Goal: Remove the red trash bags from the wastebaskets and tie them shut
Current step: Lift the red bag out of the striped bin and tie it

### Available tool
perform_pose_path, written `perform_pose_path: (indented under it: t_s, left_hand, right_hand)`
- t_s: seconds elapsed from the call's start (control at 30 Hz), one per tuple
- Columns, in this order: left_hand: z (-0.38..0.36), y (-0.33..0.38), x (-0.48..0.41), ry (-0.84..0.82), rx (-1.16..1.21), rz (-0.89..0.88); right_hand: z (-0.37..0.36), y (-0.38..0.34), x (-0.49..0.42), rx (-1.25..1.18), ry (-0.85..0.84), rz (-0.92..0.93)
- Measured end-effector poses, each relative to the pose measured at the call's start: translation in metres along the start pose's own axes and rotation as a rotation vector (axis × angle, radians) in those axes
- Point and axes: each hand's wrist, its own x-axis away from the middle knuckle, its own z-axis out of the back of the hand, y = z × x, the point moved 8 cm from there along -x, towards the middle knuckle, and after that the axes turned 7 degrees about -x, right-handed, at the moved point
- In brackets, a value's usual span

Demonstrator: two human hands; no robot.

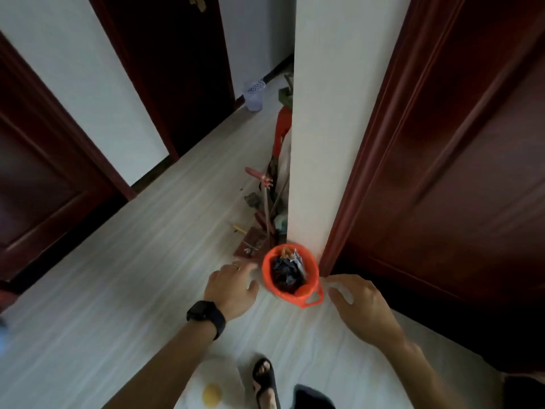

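A small wastebasket lined with a red trash bag (309, 295) stands on the floor at the foot of a white wall corner. Dark crumpled rubbish (287, 273) fills it, and a handle loop of the bag hangs over the near rim. My left hand (233, 286), with a black watch on the wrist, hovers just left of the bag, fingers spread and holding nothing. My right hand (358, 305) hovers just right of it, fingers loosely bent towards the handle loop, touching nothing that I can see.
A second, pale purple mesh wastebasket (254, 95) stands far down the hallway. Clutter of tools and a red stool (267, 208) lies along the wall behind the bag. Dark red doors (457, 172) flank both sides. A white bag (215, 382) and my sandalled foot (265, 382) are below.
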Motion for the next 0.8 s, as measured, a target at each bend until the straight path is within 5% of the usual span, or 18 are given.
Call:
perform_pose_path:
  t_s: [0.43,0.8]
  left_hand:
    - [-0.037,0.001,-0.167,-0.291,0.051,-0.010]
    - [-0.165,-0.057,-0.276,-0.666,0.136,0.105]
  right_hand:
    - [-0.044,0.083,-0.127,-0.031,-0.049,-0.283]
    - [-0.117,0.151,-0.152,-0.036,-0.060,-0.644]
